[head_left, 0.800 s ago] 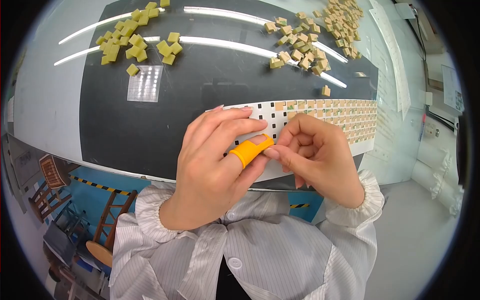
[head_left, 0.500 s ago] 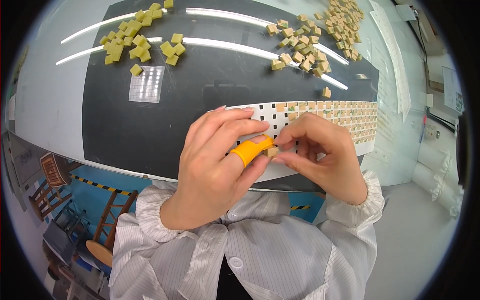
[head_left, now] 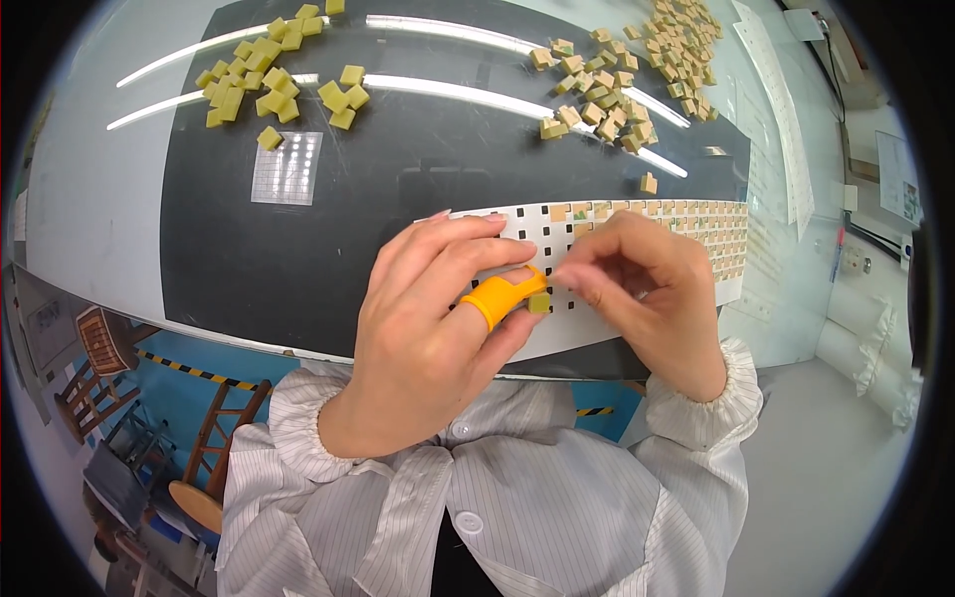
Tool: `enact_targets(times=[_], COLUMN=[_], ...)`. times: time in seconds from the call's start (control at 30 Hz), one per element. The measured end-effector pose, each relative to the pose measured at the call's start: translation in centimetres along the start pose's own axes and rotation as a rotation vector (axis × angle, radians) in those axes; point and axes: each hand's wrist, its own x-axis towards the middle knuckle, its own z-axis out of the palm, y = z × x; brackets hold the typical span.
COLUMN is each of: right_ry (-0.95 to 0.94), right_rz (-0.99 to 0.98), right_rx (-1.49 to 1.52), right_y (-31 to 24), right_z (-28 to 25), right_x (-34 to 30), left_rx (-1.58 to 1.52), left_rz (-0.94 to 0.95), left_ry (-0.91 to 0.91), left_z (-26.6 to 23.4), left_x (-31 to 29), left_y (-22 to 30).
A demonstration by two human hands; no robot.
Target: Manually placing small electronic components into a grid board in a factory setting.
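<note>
My left hand (head_left: 418, 318) wears an orange finger guard (head_left: 494, 298) on its index finger. Between that guarded finger and the thumb it grips a small olive-green block (head_left: 539, 302), just above a white perforated sheet (head_left: 567, 333). My right hand (head_left: 657, 289) is close on the right, thumb and forefinger pinched together, apart from the block. What the pinch holds, if anything, is too small to make out. Black square holes show between the hands. Tan pieces, some marked green, fill the rows of the sheet's right part (head_left: 724, 239), partly behind my right hand.
Plain olive-green blocks (head_left: 264, 75) lie scattered at the far left, beside a clear gridded square (head_left: 286, 169). Tan-and-green blocks (head_left: 602, 95) are heaped at the far right, with a larger heap (head_left: 681, 50) behind. A single block (head_left: 649, 183) sits near the sheet's back edge.
The block's visible side has gone from tan to olive-green while my left hand stayed almost still. My right hand has drawn slightly right, away from the block, its fingers closing tighter.
</note>
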Motion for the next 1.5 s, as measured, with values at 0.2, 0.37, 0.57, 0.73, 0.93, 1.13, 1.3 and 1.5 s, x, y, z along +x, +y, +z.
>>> enact_targets(times=[0.2, 0.37, 0.57, 0.73, 0.93, 1.13, 1.3, 1.5], right_ry=[0.294, 0.401, 0.398, 0.407, 0.393, 0.405, 0.397, 0.408], right_rz=[-0.032, -0.114, -0.148, -0.161, -0.133, -0.168, -0.192, -0.181], right_rx=[-0.255, -0.356, -0.382, -0.393, -0.387, -0.413, -0.430, -0.420], right_y=[-0.3, -0.1, 0.2, 0.0, 0.0, 0.1, 0.2, 0.1], right_z=[0.9, 1.9, 2.1, 2.1, 2.0, 2.1, 2.0, 2.0], right_x=[0.7, 0.8, 0.7, 0.8, 0.7, 0.6, 0.7, 0.8], left_rx=[0.008, 0.016, -0.008, -0.007, -0.012, -0.017, -0.033, -0.034], left_rz=[-0.002, -0.010, 0.003, -0.001, 0.003, 0.016, 0.021, 0.016], left_ry=[0.010, 0.019, 0.041, 0.043, 0.041, 0.037, 0.039, 0.038], left_z=[0.1, 0.2, 0.3, 0.3, 0.3, 0.2, 0.2, 0.3], left_x=[-0.1, -0.1, -0.2, -0.2, -0.2, -0.2, -0.2, -0.2], left_y=[0.1, 0.1, -0.1, 0.0, 0.0, -0.1, -0.1, 0.0])
